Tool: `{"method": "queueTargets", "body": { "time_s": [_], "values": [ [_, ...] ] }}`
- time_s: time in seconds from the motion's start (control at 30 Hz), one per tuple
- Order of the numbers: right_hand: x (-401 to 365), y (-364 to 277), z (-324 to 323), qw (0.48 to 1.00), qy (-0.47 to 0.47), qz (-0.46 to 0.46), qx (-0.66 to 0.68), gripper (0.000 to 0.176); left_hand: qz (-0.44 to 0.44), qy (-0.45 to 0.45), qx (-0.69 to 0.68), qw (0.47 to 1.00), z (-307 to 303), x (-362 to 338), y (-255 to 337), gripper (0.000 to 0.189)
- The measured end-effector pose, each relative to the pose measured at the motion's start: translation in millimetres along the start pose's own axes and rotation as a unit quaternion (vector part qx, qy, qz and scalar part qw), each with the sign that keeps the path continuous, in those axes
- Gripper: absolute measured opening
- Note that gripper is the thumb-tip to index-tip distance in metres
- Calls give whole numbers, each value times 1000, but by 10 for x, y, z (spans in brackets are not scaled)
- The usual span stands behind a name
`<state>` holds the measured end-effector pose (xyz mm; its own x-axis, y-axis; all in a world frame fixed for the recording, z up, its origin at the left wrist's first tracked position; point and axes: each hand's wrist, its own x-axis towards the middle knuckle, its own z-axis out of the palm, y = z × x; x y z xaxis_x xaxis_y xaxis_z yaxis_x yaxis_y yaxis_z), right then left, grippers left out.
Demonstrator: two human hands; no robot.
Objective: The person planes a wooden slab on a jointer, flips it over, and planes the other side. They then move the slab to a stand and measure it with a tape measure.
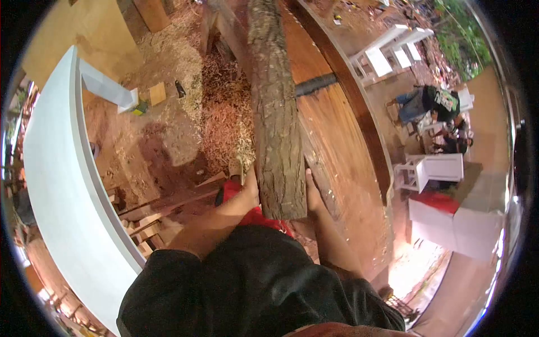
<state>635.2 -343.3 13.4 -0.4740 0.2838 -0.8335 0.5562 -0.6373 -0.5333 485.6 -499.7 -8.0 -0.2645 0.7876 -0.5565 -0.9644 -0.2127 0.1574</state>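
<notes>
A long bark-covered timber runs from the top of the view down to my waist, its near end just in front of my dark shirt. My left hand is against the left side of this end, and my right hand is against its right side. Both hands grip it from the sides, with the fingers mostly hidden beneath. Beside the timber on the right lies a wide reddish-brown wooden slab with a dark band across it.
On the left stands a long white panel. Wood shavings cover the floor beyond my left hand. Wood offcuts lie at lower left. White furniture pieces and a person in dark clothes are at right.
</notes>
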Motion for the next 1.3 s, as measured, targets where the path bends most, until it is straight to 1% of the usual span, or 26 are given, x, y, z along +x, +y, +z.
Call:
{"method": "queueTargets", "body": {
  "time_s": [0.03, 0.1, 0.13, 0.17, 0.2, 0.23, 0.3, 0.33, 0.4, 0.43, 0.53, 0.57, 0.63, 0.73, 0.77, 0.8, 0.83, 0.87, 0.93, 1.0, 1.03, 1.07, 1.1, 1.13, 1.2, 1.3],
  "values": [
    [-316, -36, -60, 997, 24, -44, -62, 94, -13, -13, -16, 1000, 163, -178, -70, 78],
    [-778, -1, -287, 973, 73, -129, -177, 93, -45, -22, -13, 999, 261, -333, -326, 78],
    [-856, 202, -558, 979, 88, -126, -137, 94, -62, -25, -11, 998, 275, -394, -477, 78],
    [-978, 449, -791, 990, 57, -126, 14, 91, -71, -16, -15, 997, 231, -426, -651, 78],
    [-1113, 630, -927, 978, 24, -128, 161, 89, -77, -12, -18, 997, 146, -398, -835, 78],
    [-1210, 757, -957, 973, 42, -100, 206, 88, -82, -10, -22, 996, 179, -373, -938, 78],
    [-1425, 1040, -945, 954, 81, -34, 286, 88, -120, -44, -13, 992, 271, -416, -1159, 76],
    [-1364, 1207, -934, 933, 47, -58, 353, 87, -137, -60, -11, 989, 328, -431, -1249, 75],
    [-1136, 1513, -838, 873, -21, -100, 477, 86, -141, -23, -1, 990, 76, -330, -1493, 72],
    [-1256, 1358, -762, 853, 19, -81, 516, 80, -143, -6, 3, 990, 32, -313, -1572, 70],
    [-1194, 1260, -809, 826, 18, -140, 546, 77, -176, -21, 53, 983, 2, -204, -1598, 67],
    [-1177, 1222, -825, 824, 42, -137, 547, 77, -208, -9, 81, 975, -53, -130, -1583, 67],
    [-1278, 1060, -841, 820, 96, -125, 549, 76, -277, 19, 131, 952, -280, 18, -1558, 67],
    [-1106, 1067, -1039, 819, 84, -170, 542, 77, -328, 4, 298, 896, -277, 119, -1273, 61],
    [-1006, 1134, -1109, 821, 55, -206, 529, 77, -376, 21, 367, 851, -273, 216, -983, 53],
    [-950, 1206, -1168, 822, 41, -229, 520, 77, -379, 23, 431, 819, -325, 356, -658, 50],
    [-894, 1275, -1201, 824, 20, -254, 507, 78, -339, 49, 497, 797, -439, 576, -186, 48],
    [-842, 1319, -1243, 826, 53, -241, 506, 77, -290, 90, 566, 766, -567, 816, 352, 46],
    [-744, 1354, -1280, 827, 121, -196, 513, 77, -98, 233, 684, 685, -788, 1344, 1708, 44],
    [-682, 1426, -1288, 822, 169, -162, 519, 77, 118, 365, 748, 542, -656, 1793, 3192, 42],
    [-678, 1473, -1268, 818, 191, -144, 523, 76, 217, 382, 766, 470, -400, 1981, 3840, 42],
    [-664, 1529, -1243, 814, 211, -129, 526, 76, 298, 376, 775, 411, -76, 2179, 4427, 42],
    [-649, 1562, -1207, 810, 226, -116, 528, 76, 375, 358, 789, 330, 910, 2105, 4495, 49],
    [-657, 1605, -1171, 804, 242, -103, 533, 76, 376, 316, 811, 318, 1002, 2483, 5092, 57],
    [-645, 1661, -1077, 796, 260, -81, 541, 75, 400, 288, 809, 320, 1606, 2964, 5332, 72],
    [-659, 1721, -976, 782, 279, -64, 553, 75, 196, 236, 884, 352, 1791, 3849, 5840, 95]
  ]
}}
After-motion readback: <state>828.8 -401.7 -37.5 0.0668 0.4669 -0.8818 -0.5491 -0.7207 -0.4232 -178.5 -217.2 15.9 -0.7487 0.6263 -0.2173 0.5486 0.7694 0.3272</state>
